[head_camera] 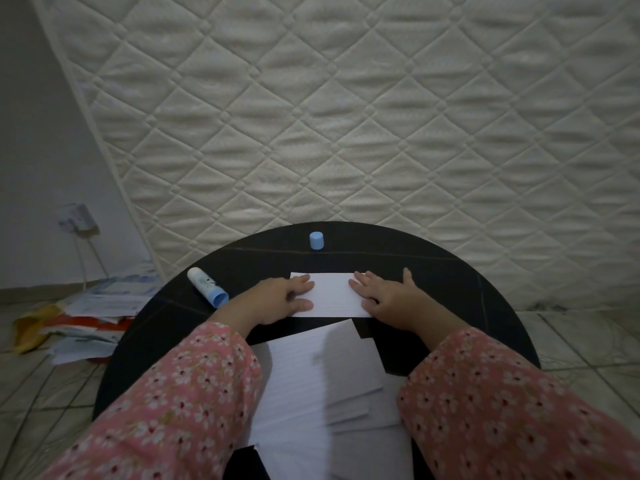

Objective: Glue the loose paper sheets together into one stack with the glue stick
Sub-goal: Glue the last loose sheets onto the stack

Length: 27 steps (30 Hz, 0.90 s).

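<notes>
Two bare hands press flat on a small white paper sheet [331, 294] that lies on a round black table [467, 282]. The left hand [280, 299] covers the sheet's left end, fingers spread and thumb stretched along its near edge. The right hand [386, 295] covers the right end, fingers pointing inward, thumb raised toward the far edge. Both palms are open and flat, gripping nothing, with a bare strip of paper showing between them. Both arms wear pink floral sleeves [180, 386].

The glue stick [207, 287] lies on its side, uncapped, to the left of the left hand and apart from it, its blue end pointing toward the person. Its light blue cap [316, 240] stands upright near the table's far edge, beyond the sheet and between the two hands.

Nearer the person, between the forearms, loose paper sheets [311, 382] lie overlapping in an untidy spread; at least one is lined. They nearly meet the pressed sheet's near edge.

A quilted white mattress [346, 116] stands behind the table. Scattered papers [93, 317] lie on the tiled floor to the left.
</notes>
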Motion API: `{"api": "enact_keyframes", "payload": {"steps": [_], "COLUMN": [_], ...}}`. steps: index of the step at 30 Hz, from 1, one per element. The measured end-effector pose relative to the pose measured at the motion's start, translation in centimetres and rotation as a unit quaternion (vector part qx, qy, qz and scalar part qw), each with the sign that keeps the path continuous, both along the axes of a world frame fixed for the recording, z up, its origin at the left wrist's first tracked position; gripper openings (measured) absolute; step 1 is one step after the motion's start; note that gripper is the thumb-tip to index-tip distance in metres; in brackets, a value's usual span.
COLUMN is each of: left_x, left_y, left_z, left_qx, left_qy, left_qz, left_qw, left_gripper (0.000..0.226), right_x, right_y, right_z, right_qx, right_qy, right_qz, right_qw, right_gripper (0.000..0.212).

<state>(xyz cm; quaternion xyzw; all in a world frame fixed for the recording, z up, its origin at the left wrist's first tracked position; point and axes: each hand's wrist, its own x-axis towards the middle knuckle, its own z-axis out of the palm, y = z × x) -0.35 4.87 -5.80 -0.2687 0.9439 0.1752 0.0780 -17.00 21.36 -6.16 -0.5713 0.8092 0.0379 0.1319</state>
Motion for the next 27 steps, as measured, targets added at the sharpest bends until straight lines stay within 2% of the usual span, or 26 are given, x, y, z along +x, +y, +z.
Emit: {"api": "enact_keyframes", "payload": {"steps": [4,5,7,9,10,11,13,15,18,21,24,27], "left_x": [1.2,1.5,2.1,3.1,3.8,4.7,6.5,8.1,9.1,8.9,8.3,7.6], "left_y": [-0.6,-0.5,-0.2,-0.4,-0.9,-1.4,-2.3,-3.4,-5.2,-5.6,-5.2,-4.6], "left_z": [0.5,0.5,0.6,1.1,1.3,1.5,1.2,0.5,-0.1,0.3,0.6,0.5], "left_qx": [0.008,0.017,-0.024,-0.169,-0.224,-0.241,-0.195,-0.116,-0.042,-0.038,-0.011,-0.012], "left_qy": [-0.007,0.026,0.162,0.265,0.259,0.221,0.135,0.107,0.101,0.099,0.161,0.273], "left_qz": [0.022,0.036,0.096,0.215,0.283,0.347,0.450,0.510,0.494,0.478,0.469,0.400], "left_qw": [1.000,0.999,0.982,0.925,0.896,0.879,0.861,0.846,0.863,0.872,0.868,0.875], "left_gripper": [0.059,0.055,0.038,0.032,0.036,0.044,0.059,0.066,0.050,0.044,0.045,0.040], "right_x": [0.0,0.2,0.6,1.5,2.0,2.5,3.6,4.4,5.0,4.9,4.4,3.7], "right_y": [0.0,-0.2,-0.6,-1.0,-1.3,-1.7,-2.5,-3.2,-3.8,-3.9,-3.7,-3.4], "right_z": [-0.2,-0.2,-0.4,-0.6,-0.7,-0.8,-0.9,-1.0,-1.2,-1.2,-1.1,-1.1], "right_qx": [0.016,0.011,-0.031,-0.113,-0.161,-0.202,-0.227,-0.193,-0.150,-0.153,-0.145,-0.134], "right_qy": [-0.001,-0.005,0.000,0.009,-0.001,-0.022,-0.067,-0.090,-0.082,-0.081,-0.085,-0.083], "right_qz": [-0.005,-0.012,-0.023,-0.027,-0.028,-0.028,-0.029,-0.037,-0.045,-0.041,-0.032,-0.035], "right_qw": [1.000,1.000,0.999,0.993,0.987,0.979,0.971,0.976,0.984,0.984,0.985,0.987], "right_gripper": [0.062,0.064,0.064,0.056,0.051,0.048,0.047,0.050,0.051,0.049,0.048,0.049]}}
